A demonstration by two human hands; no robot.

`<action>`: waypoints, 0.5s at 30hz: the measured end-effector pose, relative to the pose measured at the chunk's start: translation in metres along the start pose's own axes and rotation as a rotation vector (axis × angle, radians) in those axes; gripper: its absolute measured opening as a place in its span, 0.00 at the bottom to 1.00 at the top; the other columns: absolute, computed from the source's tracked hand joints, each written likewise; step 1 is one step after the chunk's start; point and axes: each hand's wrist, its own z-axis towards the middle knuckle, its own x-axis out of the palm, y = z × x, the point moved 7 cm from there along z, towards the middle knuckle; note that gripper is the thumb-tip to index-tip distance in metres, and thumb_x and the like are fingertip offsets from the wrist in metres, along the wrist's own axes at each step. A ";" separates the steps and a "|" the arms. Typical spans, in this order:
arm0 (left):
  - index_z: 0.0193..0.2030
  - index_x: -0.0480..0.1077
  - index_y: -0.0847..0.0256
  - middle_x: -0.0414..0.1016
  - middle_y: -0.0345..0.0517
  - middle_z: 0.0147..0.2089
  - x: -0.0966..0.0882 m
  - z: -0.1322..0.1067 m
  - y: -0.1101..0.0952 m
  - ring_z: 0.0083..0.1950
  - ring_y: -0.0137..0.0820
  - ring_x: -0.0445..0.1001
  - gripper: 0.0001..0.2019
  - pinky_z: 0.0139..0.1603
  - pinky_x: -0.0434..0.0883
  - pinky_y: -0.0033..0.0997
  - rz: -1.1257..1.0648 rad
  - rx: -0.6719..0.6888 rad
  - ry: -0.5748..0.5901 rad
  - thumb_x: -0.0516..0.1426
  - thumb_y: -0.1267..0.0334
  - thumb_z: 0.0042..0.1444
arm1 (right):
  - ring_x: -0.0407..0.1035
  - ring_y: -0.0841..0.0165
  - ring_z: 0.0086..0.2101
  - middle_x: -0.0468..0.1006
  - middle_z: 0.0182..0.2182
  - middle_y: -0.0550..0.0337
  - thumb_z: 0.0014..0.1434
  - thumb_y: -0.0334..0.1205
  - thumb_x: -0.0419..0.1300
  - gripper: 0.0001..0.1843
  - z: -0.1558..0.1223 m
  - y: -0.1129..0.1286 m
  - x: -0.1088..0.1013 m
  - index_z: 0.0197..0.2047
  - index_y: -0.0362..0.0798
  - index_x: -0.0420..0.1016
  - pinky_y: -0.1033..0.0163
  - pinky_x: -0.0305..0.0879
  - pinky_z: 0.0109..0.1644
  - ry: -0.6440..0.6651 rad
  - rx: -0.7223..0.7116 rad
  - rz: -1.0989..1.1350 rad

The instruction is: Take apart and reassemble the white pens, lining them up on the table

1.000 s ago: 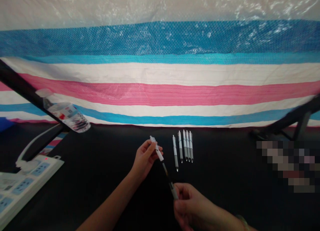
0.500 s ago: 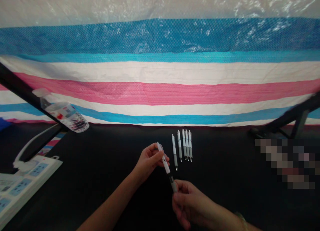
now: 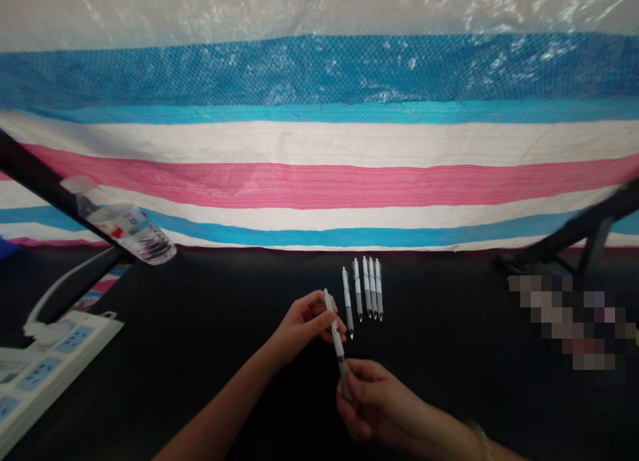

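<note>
White pen (image 3: pixel 335 336) is spanning your hands, your left hand (image 3: pixel 304 328) gripping its barrel and your right hand (image 3: pixel 374 400) pinching its tip, just beside five lined-up pens (image 3: pixel 363 289).

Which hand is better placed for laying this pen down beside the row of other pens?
Probably the left hand: it holds the pen by its white barrel, right beside the row of pens. The right hand pinches the grey lower end, farther from the row.
</note>
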 end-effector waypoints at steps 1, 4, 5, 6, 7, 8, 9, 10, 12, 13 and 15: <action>0.37 0.70 0.63 0.82 0.49 0.31 0.000 0.000 0.000 0.30 0.34 0.82 0.15 0.27 0.75 0.24 -0.016 -0.007 -0.001 0.68 0.55 0.54 | 0.61 0.78 0.16 0.72 0.21 0.64 0.56 0.56 0.70 0.25 0.000 0.000 0.000 0.34 0.44 0.66 0.70 0.52 0.22 0.001 0.002 0.011; 0.36 0.70 0.63 0.82 0.48 0.31 -0.003 0.001 -0.001 0.30 0.34 0.82 0.16 0.28 0.75 0.24 -0.041 -0.004 -0.037 0.69 0.55 0.52 | 0.69 0.72 0.19 0.76 0.24 0.57 0.60 0.59 0.65 0.27 0.000 0.000 0.000 0.41 0.40 0.70 0.68 0.58 0.24 0.012 0.009 0.035; 0.36 0.70 0.63 0.82 0.48 0.31 -0.004 0.001 -0.002 0.30 0.34 0.82 0.16 0.28 0.76 0.25 -0.042 0.005 -0.057 0.69 0.55 0.52 | 0.73 0.69 0.21 0.79 0.27 0.53 0.61 0.61 0.62 0.29 0.000 -0.001 0.000 0.45 0.40 0.69 0.68 0.62 0.25 0.019 0.019 0.039; 0.36 0.70 0.63 0.82 0.48 0.31 -0.006 0.000 -0.002 0.30 0.33 0.82 0.16 0.29 0.76 0.25 -0.041 0.015 -0.077 0.69 0.55 0.52 | 0.76 0.65 0.24 0.81 0.31 0.49 0.61 0.62 0.61 0.30 0.000 -0.002 0.000 0.49 0.41 0.67 0.67 0.64 0.25 0.031 0.031 0.037; 0.36 0.70 0.63 0.82 0.48 0.31 -0.007 0.000 -0.003 0.30 0.33 0.81 0.17 0.29 0.76 0.25 -0.041 0.026 -0.092 0.69 0.54 0.52 | 0.78 0.63 0.27 0.82 0.34 0.48 0.61 0.61 0.62 0.30 0.000 -0.003 0.001 0.51 0.43 0.64 0.67 0.66 0.25 0.045 0.043 0.028; 0.36 0.70 0.63 0.82 0.47 0.31 -0.007 0.000 -0.003 0.30 0.33 0.81 0.16 0.29 0.76 0.25 -0.042 0.034 -0.102 0.69 0.54 0.52 | 0.79 0.61 0.28 0.82 0.35 0.48 0.61 0.59 0.64 0.29 0.000 -0.004 0.001 0.52 0.45 0.62 0.67 0.67 0.25 0.061 0.046 0.013; 0.36 0.70 0.63 0.82 0.47 0.31 -0.008 0.000 -0.004 0.29 0.33 0.81 0.16 0.29 0.76 0.25 -0.046 0.038 -0.105 0.69 0.54 0.52 | 0.80 0.61 0.27 0.82 0.33 0.51 0.60 0.56 0.66 0.27 0.000 -0.005 0.001 0.50 0.47 0.61 0.68 0.67 0.24 0.073 0.035 -0.002; 0.36 0.70 0.62 0.82 0.47 0.31 -0.007 0.000 -0.004 0.29 0.33 0.81 0.16 0.29 0.76 0.25 -0.050 0.039 -0.103 0.69 0.55 0.52 | 0.79 0.63 0.26 0.81 0.31 0.54 0.60 0.53 0.67 0.25 0.000 -0.004 0.001 0.47 0.48 0.60 0.69 0.66 0.24 0.079 0.016 -0.013; 0.36 0.70 0.62 0.82 0.47 0.31 -0.007 0.000 -0.003 0.29 0.33 0.81 0.16 0.29 0.76 0.25 -0.056 0.033 -0.100 0.69 0.55 0.52 | 0.79 0.65 0.25 0.80 0.28 0.58 0.60 0.51 0.67 0.22 0.000 -0.003 0.001 0.42 0.48 0.61 0.69 0.67 0.26 0.071 -0.016 -0.008; 0.36 0.70 0.62 0.82 0.47 0.31 -0.008 0.000 -0.003 0.29 0.33 0.81 0.16 0.29 0.76 0.25 -0.058 0.032 -0.102 0.69 0.55 0.52 | 0.79 0.65 0.26 0.79 0.28 0.57 0.62 0.53 0.66 0.21 -0.001 -0.002 0.001 0.41 0.46 0.62 0.68 0.68 0.27 0.061 -0.023 0.006; 0.36 0.69 0.62 0.81 0.47 0.30 -0.009 0.000 -0.004 0.29 0.32 0.81 0.17 0.28 0.76 0.24 -0.060 0.033 -0.110 0.69 0.54 0.52 | 0.79 0.65 0.29 0.80 0.30 0.52 0.63 0.56 0.63 0.23 -0.001 -0.002 0.001 0.42 0.42 0.67 0.66 0.70 0.32 0.044 -0.010 0.034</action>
